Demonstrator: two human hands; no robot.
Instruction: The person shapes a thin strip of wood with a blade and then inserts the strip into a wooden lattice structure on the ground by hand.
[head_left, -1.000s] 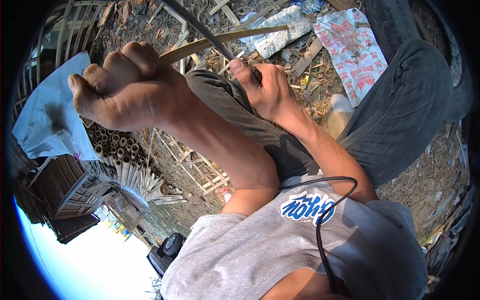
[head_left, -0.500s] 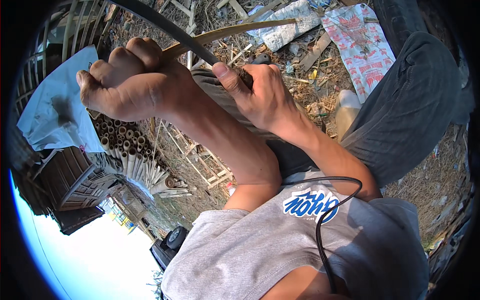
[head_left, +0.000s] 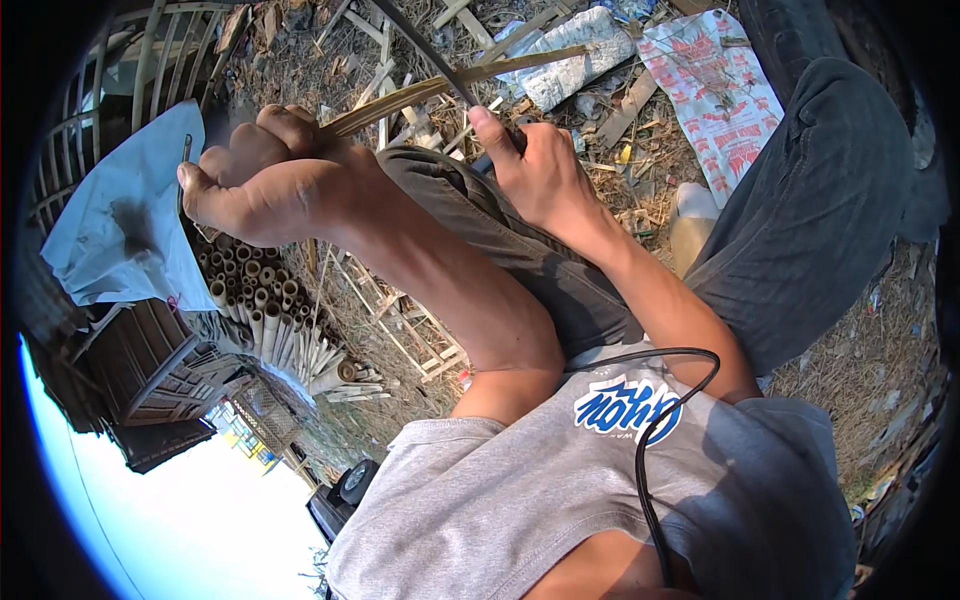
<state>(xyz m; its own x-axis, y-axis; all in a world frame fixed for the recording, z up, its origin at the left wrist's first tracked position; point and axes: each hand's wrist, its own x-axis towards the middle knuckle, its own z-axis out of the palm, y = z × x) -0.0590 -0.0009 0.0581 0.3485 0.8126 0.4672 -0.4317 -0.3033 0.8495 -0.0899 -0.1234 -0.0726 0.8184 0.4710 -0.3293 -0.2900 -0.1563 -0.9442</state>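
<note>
Left hand [head_left: 265, 185] was fisted around a thin bamboo strip [head_left: 470, 78], up at far left. Right hand [head_left: 535, 170] gripped a dark knife [head_left: 420, 45] against it. White-and-red printed sack [head_left: 712, 90] lay far right on the ground.

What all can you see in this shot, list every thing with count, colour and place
bamboo strip: one, tan, gripped in both hands
blade: one, dark, by the right hand
bamboo poles: a stack, pale, lower left
cloth: one, light blue, left
sacks: two, white with red, upper right
cable: one, black, over the shirt
left hand: fisted on the strip
right hand: on the strip at the knee
</note>
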